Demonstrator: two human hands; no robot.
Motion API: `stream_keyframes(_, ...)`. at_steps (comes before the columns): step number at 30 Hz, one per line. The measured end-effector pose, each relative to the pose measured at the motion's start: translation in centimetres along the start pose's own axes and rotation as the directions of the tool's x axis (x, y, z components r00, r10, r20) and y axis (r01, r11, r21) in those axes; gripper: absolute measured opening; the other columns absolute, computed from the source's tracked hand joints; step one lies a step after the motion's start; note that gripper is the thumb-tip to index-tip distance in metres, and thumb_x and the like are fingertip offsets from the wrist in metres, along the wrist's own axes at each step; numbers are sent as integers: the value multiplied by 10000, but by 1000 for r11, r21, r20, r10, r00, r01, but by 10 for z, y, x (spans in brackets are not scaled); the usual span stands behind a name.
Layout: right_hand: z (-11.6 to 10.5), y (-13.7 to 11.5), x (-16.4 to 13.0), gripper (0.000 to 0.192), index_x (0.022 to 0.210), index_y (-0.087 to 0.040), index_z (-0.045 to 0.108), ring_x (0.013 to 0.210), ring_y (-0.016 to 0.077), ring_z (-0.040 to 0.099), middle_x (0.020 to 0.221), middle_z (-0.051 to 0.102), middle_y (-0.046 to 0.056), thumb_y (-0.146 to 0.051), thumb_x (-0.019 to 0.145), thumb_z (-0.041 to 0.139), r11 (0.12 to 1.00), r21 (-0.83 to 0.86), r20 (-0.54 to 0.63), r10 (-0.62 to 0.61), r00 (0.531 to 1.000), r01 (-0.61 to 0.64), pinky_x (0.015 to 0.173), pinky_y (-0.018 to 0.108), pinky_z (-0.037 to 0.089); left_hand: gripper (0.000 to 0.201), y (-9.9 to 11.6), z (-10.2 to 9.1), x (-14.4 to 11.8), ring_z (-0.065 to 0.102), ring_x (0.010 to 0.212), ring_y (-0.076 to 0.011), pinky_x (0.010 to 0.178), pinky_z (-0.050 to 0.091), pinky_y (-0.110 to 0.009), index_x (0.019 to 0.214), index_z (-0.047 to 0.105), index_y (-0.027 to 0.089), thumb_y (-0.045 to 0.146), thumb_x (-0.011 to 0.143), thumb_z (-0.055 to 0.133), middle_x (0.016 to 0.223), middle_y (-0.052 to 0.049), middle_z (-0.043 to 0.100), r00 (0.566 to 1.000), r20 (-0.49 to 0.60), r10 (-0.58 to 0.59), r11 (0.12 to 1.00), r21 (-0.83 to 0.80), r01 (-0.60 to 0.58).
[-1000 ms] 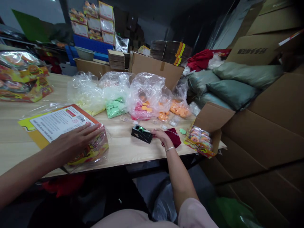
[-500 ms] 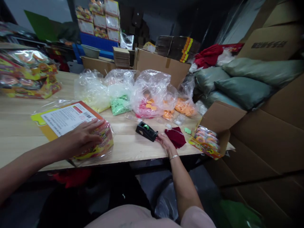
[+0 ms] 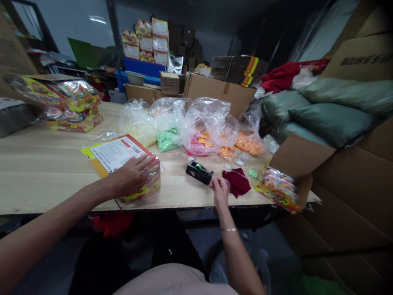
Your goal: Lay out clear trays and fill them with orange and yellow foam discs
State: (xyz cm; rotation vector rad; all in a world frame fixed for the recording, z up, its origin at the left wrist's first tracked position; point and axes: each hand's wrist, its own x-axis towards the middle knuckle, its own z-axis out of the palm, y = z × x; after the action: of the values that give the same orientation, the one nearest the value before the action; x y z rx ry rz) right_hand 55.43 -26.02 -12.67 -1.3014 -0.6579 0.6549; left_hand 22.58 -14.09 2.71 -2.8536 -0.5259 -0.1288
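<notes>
My left hand [image 3: 130, 176] lies with fingers stretched over a plastic-wrapped display box [image 3: 115, 149], pressing on its top near the right edge. The box is yellow and orange with a white printed label. Beside the cutter end of a black tape dispenser [image 3: 199, 172], my right hand [image 3: 220, 190] is closed in a pinch. A strip of clear tape seems to be between its fingertips, though it hardly shows. A dark red cloth [image 3: 237, 182] lies just right of that hand.
Clear bags of yellow, green [image 3: 168, 139], pink and orange pieces [image 3: 248, 142] line the table's back. An opened display box [image 3: 279, 186] stands at the right edge, with stacked display boxes [image 3: 73, 104] at the left. A green cutout [image 3: 253, 173] lies near the cloth.
My right hand has drawn back slightly from the dispenser's cutter, fingers now pinched closer together. The left hand stays on the box. The whole view has swung left.
</notes>
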Motion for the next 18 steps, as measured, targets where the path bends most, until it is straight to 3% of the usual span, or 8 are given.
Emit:
stream_keyframes(2, 47, -13, -37, 359, 799, -226, 523, 582, 113, 505, 656, 517, -42, -517, 718, 717, 958, 285, 72, 5, 997, -26, 613, 260, 503, 216, -1, 0, 0, 360, 1403, -396, 1092, 367, -558, 800, 779, 181, 141, 822, 568, 1497, -150, 469, 1000, -11, 2, 1000, 0, -2)
stream_keyframes(4, 100, -22, -65, 387, 788, -220, 536, 572, 111, 506, 640, 526, -46, -518, 687, 762, 898, 416, 231, 50, 972, -145, 592, 259, 499, 213, -1, 1, 0, 360, 1405, -387, 1103, 360, -548, 787, 776, 181, 143, 822, 569, 1495, -146, 474, 999, -35, 6, 1000, -7, -6)
stream_keyframes(6, 147, -26, -78, 415, 745, -205, 554, 545, 98, 486, 614, 528, -51, -534, 644, 785, 866, 435, 347, 93, 933, -248, 552, 242, 469, 197, -3, 2, 0, 360, 1405, -381, 1110, 357, -537, 777, 772, 179, 149, 820, 582, 1495, -141, 474, 999, -45, 14, 1000, -7, -15)
stream_keyframes(8, 180, -25, -79, 454, 682, -191, 555, 506, 85, 461, 571, 525, -55, -573, 607, 787, 863, 390, 396, 159, 904, -322, 510, 228, 429, 202, -4, 4, -1, 364, 1403, -382, 1111, 359, -535, 770, 768, 174, 163, 835, 577, 1495, -148, 470, 999, -46, 22, 1000, -5, -22)
stream_keyframes(13, 209, -12, -69, 531, 602, -188, 524, 467, 80, 443, 520, 513, -66, -635, 514, 797, 868, 331, 383, 236, 893, -371, 485, 236, 420, 243, -8, 10, -4, 379, 1391, -398, 1104, 362, -552, 745, 768, 177, 192, 860, 555, 1507, -154, 451, 998, -67, 19, 999, -37, -21)
stream_keyframes(18, 219, 4, -69, 528, 648, -191, 554, 479, 112, 488, 535, 559, -41, -685, 600, 732, 902, 243, 341, 266, 902, -358, 488, 254, 431, 296, -8, 9, -4, 389, 1383, -419, 1050, 406, -571, 772, 766, 178, 240, 898, 505, 1491, -185, 458, 996, -88, 17, 996, -88, -24)
